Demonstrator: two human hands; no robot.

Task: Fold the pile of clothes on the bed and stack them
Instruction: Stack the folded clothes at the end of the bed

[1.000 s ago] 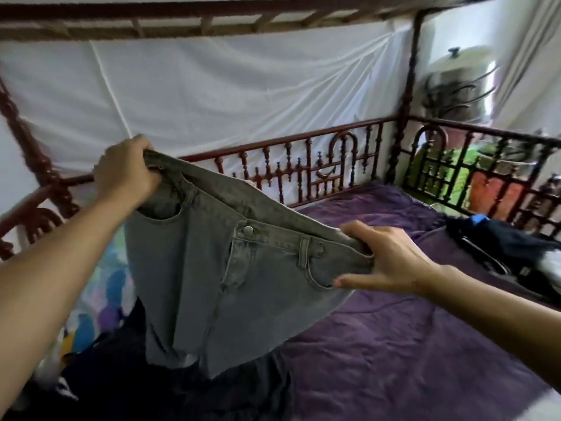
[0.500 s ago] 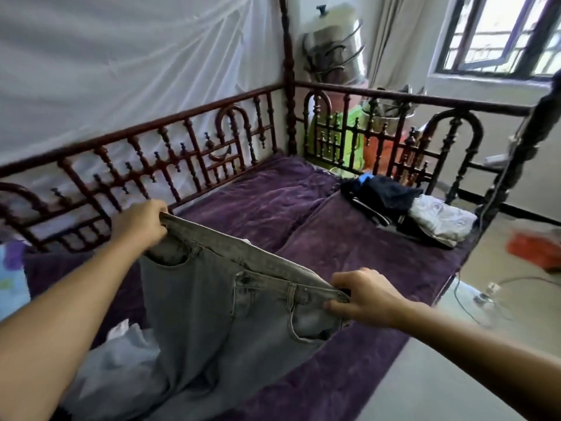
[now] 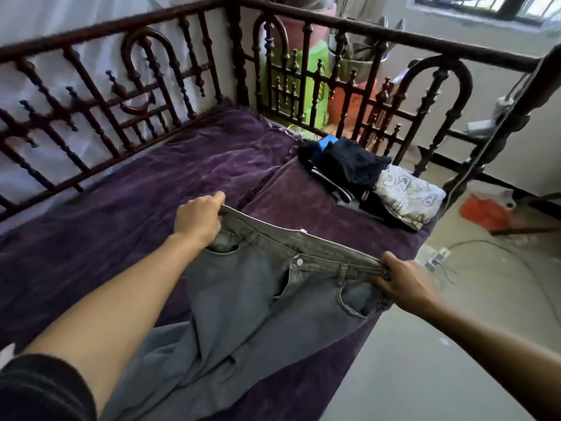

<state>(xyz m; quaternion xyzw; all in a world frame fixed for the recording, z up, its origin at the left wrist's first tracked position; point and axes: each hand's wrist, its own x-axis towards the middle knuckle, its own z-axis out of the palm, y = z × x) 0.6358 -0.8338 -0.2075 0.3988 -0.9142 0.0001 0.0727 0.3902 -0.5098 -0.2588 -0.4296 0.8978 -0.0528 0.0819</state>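
Both arms outstretched over the purple bed (image 3: 121, 226) — left hand (image 3: 198, 218) and right hand (image 3: 405, 284) each clenching the grey jeans (image 3: 258, 305) waistband, stretched taut.

Jeans (image 3: 258, 299) lie on the bed (image 3: 121, 223) between both hands' fingers (image 3: 217, 198); folded clothes (image 3: 364, 180) sit beyond, by the railing (image 3: 394, 86).

Dark carved bedrail (image 3: 379, 31), pale floor (image 3: 440, 344), window (image 3: 491, 4)
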